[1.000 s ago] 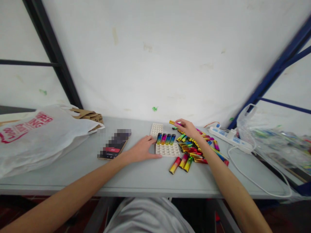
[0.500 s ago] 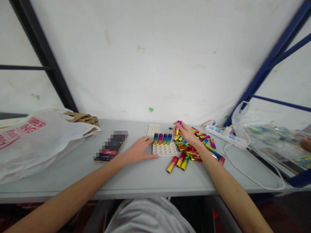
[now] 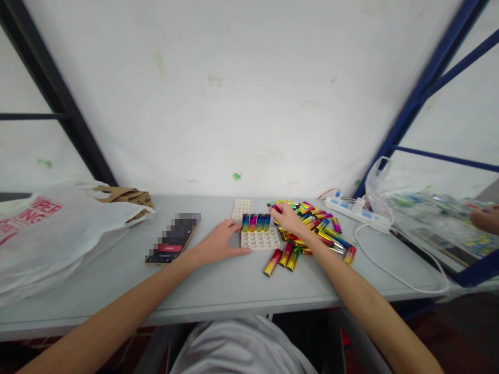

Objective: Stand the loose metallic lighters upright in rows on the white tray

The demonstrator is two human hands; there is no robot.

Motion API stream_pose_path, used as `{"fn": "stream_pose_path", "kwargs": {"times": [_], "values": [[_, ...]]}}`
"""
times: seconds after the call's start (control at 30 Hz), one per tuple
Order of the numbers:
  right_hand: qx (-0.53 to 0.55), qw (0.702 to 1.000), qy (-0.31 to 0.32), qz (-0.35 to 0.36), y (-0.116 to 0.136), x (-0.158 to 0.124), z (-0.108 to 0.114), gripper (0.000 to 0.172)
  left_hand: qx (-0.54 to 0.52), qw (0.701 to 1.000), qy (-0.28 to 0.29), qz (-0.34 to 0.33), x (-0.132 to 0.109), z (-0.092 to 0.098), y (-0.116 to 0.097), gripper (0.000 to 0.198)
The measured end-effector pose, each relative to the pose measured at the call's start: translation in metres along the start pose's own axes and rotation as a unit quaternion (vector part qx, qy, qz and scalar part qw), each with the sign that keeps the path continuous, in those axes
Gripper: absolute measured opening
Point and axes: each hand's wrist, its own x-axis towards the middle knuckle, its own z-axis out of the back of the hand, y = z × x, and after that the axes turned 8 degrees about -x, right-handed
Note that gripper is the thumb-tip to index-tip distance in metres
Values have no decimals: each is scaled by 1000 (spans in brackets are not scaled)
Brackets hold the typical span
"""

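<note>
A white tray (image 3: 260, 241) with rows of round holes lies on the table. Along its far row stand several shiny lighter-like tubes (image 3: 256, 223), blue and magenta fading to gold. My left hand (image 3: 222, 243) rests at the tray's left side, its thumb and fingers spread around that corner and not closed on anything. Just right of the standing tubes, my right hand (image 3: 286, 217) pinches a magenta lighter-like tube (image 3: 276, 208), mostly hidden by the fingers. Beneath and beyond my right forearm spreads a pile of similar metallic tubes (image 3: 322, 224); a red-and-gold tube (image 3: 272, 263) lies in front.
Behind the first tray is a second white holed tray (image 3: 242, 206). A phone (image 3: 174, 244) lies to the left, beside a white plastic bag (image 3: 70, 228). At right are a power strip (image 3: 357, 213) and its white cable (image 3: 384, 267). Another person's hand (image 3: 485, 219) shows at the far right.
My right hand has come down beside the standing tubes, and the tube in it has gone from upright to tilted. The left hand keeps its place at the tray. The view has shifted slightly.
</note>
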Motion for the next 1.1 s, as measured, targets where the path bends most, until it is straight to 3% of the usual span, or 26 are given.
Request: {"fn": "stream_pose_path", "kwargs": {"times": [0.33,0.5,0.63,0.8,0.93,1.1], "values": [[-6,1000,2,0,3,-2,8,41,-8,1000,-7,-7,0,0,0,56],[-39,999,-1,35,4,-2,8,34,-7,1000,-6,-8,-1,0,-1,56],[-55,997,-12,54,7,-2,16,40,-6,1000,-2,-4,-1,1,-2,56],[-35,994,58,88,2,-1,37,41,1,1000,2,0,0,0,-2,56],[-115,980,60,151,-6,1,43,45,0,1000,-3,-9,0,-1,0,55],[-129,975,152,103,-13,0,45,55,7,1000,2,-8,0,-1,0,56]]}}
